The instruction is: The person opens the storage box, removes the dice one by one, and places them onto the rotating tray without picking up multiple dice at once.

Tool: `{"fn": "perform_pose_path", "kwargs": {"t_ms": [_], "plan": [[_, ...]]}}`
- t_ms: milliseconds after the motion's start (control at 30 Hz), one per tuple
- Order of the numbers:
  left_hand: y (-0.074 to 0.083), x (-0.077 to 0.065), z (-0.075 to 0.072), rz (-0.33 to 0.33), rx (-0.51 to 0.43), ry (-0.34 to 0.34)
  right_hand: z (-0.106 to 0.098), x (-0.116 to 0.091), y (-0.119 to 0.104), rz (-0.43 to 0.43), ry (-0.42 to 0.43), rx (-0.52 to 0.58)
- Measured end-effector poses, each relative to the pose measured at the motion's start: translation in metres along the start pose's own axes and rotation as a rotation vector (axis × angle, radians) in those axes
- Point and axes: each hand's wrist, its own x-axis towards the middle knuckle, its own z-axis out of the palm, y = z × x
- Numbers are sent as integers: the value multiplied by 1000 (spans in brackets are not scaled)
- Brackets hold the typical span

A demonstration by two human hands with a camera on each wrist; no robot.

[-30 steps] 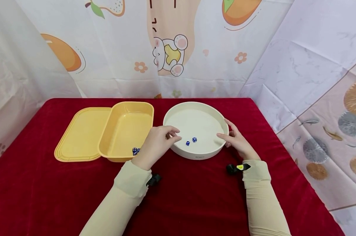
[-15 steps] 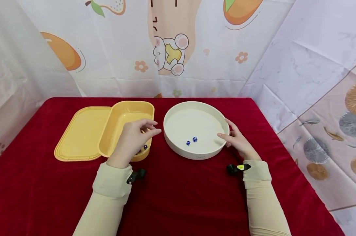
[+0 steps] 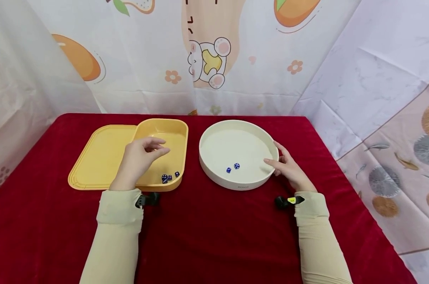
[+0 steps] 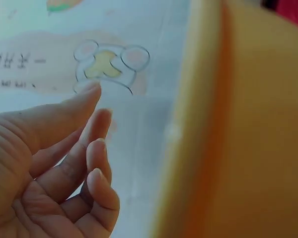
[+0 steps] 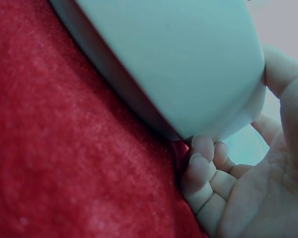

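Note:
My left hand (image 3: pixel 137 159) hovers over the left side of a yellow rectangular box (image 3: pixel 175 148), its fingers loosely bent and nothing between thumb and fingertips. The left wrist view confirms a gap between thumb and fingers, with the box wall (image 4: pixel 201 129) close beside. Several small blue dice (image 3: pixel 165 179) lie in the box's near right corner. With the right hand (image 3: pixel 289 170) I grip the right side of a round cream tray (image 3: pixel 235 142), thumb over the rim, fingers curled at the outer wall and underside. Inside it lie two blue dice (image 3: pixel 236 166).
A flat yellow lid (image 3: pixel 97 157) lies left of the box, partly behind it. Both containers stand on a red velvet cloth (image 3: pixel 214 228). Printed curtains (image 3: pixel 136 79) hang behind the table and at the sides.
My left hand has moved leftward from the round tray's edge to over the box, and more dice in the box have come into view. The right hand keeps its hold on the tray.

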Motion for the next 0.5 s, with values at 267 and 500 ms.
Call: {"fn": "perform_pose_path", "kwargs": {"t_ms": [267,500], "plan": [[-19,11,5,-43,22,-202,-2,1,1,-6,4,-12],[-27,14,12,-38,-15,-254,-2,1,1,-6,3,-19]]}}
